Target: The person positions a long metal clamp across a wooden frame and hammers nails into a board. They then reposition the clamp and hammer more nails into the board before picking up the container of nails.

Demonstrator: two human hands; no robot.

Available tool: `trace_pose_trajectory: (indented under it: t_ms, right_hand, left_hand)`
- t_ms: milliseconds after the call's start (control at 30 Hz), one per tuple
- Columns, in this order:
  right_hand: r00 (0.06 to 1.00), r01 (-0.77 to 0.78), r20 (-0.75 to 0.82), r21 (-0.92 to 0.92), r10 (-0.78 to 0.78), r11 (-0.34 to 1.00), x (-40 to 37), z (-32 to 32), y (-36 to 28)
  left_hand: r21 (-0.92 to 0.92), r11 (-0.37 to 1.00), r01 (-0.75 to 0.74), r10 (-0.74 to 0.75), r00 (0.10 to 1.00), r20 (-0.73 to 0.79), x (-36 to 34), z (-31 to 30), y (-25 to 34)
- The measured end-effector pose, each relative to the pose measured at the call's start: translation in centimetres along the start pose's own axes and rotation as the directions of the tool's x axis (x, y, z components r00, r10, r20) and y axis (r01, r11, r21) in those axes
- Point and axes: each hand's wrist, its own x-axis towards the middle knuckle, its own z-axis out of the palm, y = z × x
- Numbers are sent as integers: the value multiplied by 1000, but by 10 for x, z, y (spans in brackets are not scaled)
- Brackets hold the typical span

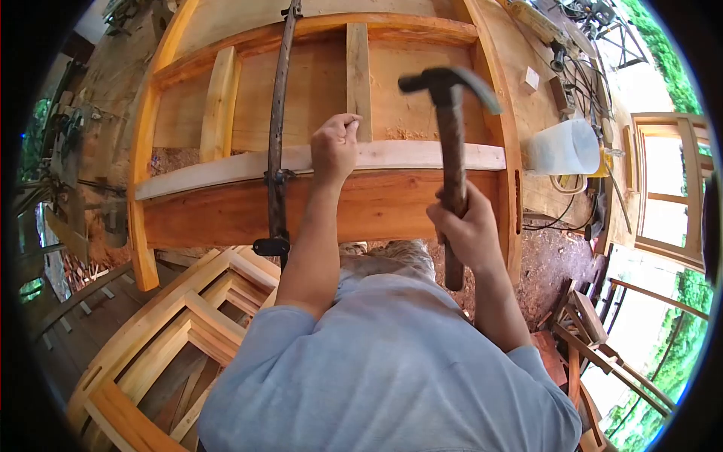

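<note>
My right hand grips a claw hammer by its dark wooden handle. The hammer's head is raised above the right half of a wooden frame. My left hand is closed in a pinch over the pale curved rail of that frame, near an upright slat. Whatever its fingertips hold is too small to name. Left of that hand, a long metal bar clamp runs across the frame. A wide reddish board lies along the frame's near side.
At right on the bench stand a translucent plastic container, cables and a power tool. Another wooden frame leans at lower left. Sawdust lies inside the clamped frame. Wood offcuts are piled at lower right.
</note>
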Motion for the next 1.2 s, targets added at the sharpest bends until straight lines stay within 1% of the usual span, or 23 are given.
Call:
trace_pose_trajectory:
  t_ms: [33, 67, 133, 200, 233, 333, 400, 467, 533, 600, 667, 700, 767, 833, 867, 900, 933, 967, 1000, 1067, 1100, 1133, 1200]
  right_hand:
    - [1000, -8, -14, -90, 6, 996, -4, 0, 12]
    - [1000, -17, -28, -178, 12, 984, -7, 0, 21]
    - [1000, -18, -17, -187, 15, 982, -8, 1, 31]
    - [1000, -19, -5, -194, 19, 981, -10, 2, 30]
    - [1000, 9, -6, -217, -10, 976, -11, 3, 20]
    - [997, 68, -7, -270, -73, 961, -7, 6, 2]
    - [994, 99, -6, -297, -106, 950, -4, 6, -9]
    - [998, 68, 31, -422, -61, 904, -2, 8, -21]
    - [997, 72, 43, -447, -59, 892, 1, 8, -23]
    - [997, 75, 60, -472, -53, 878, 4, 11, -25]
    - [990, 138, 88, -456, -109, 879, 6, 14, -27]
    - [990, 138, 89, -455, -109, 880, 7, 15, -29]
    - [979, 206, 105, -505, -177, 838, 10, 17, -33]
    - [976, 220, 112, -521, -189, 825, 23, 19, -19]
    - [973, 230, 121, -541, -196, 809, 27, 19, -16]
    - [971, 240, 123, -548, -207, 801, 29, 15, -15]
    - [978, 209, 122, -577, -170, 789, 29, 15, -20]
    - [984, 179, 123, -608, -131, 773, 29, 15, -26]
    - [982, 189, 135, -617, -134, 764, 26, 15, -34]
    - [980, 199, 105, -462, -170, 864, 11, 17, -52]
    - [969, 247, 89, -414, -231, 876, 7, 18, -54]
    - [969, 246, 93, -418, -228, 874, 6, 19, -50]
    - [942, 334, 111, -363, -315, 870, 13, 20, -32]
  left_hand:
    - [11, 998, -54, 53, 997, 52, -1, -1, -1]
    - [10, 999, -50, 50, 997, 54, -2, -1, -3]
    - [5, 1000, -18, 18, 996, 91, 0, 0, -4]
    - [11, 1000, -1, 0, 997, 80, 0, 2, -4]
    - [18, 1000, 17, -18, 997, 69, -1, 2, -5]
    - [62, 997, -47, 43, 997, 58, 1, 3, -6]
    - [72, 995, -62, 58, 997, 45, 0, 5, -7]
    - [85, 993, -79, 76, 997, 32, 0, 5, -6]
    - [99, 995, -15, 10, 999, 54, 0, 5, -5]
    - [103, 994, -35, 31, 999, 44, -1, 5, -4]
    - [109, 993, -48, 44, 998, 33, -2, 6, -2]
    - [94, 993, -73, 72, 997, 17, -3, 7, -2]
    - [81, 992, -100, 100, 995, 0, -5, 7, -3]
    - [176, 971, -162, 166, 986, -10, -4, 7, -2]
    - [173, 971, -166, 172, 985, -19, -3, 6, -1]
    - [232, 965, -121, 111, 992, 56, -3, 5, -1]
    - [295, 952, -79, 43, 991, 126, -2, 4, -2]
    - [202, 972, -121, 112, 992, 56, -3, 6, -2]
    - [201, 973, -111, 105, 994, 40, -2, 7, -4]
    - [137, 983, -122, 117, 992, 47, -5, 6, -5]
    - [137, 984, -112, 107, 993, 41, -7, 6, -5]
    - [134, 985, -112, 107, 993, 45, -7, 6, -6]
    - [129, 985, -117, 112, 993, 41, -5, 7, -7]
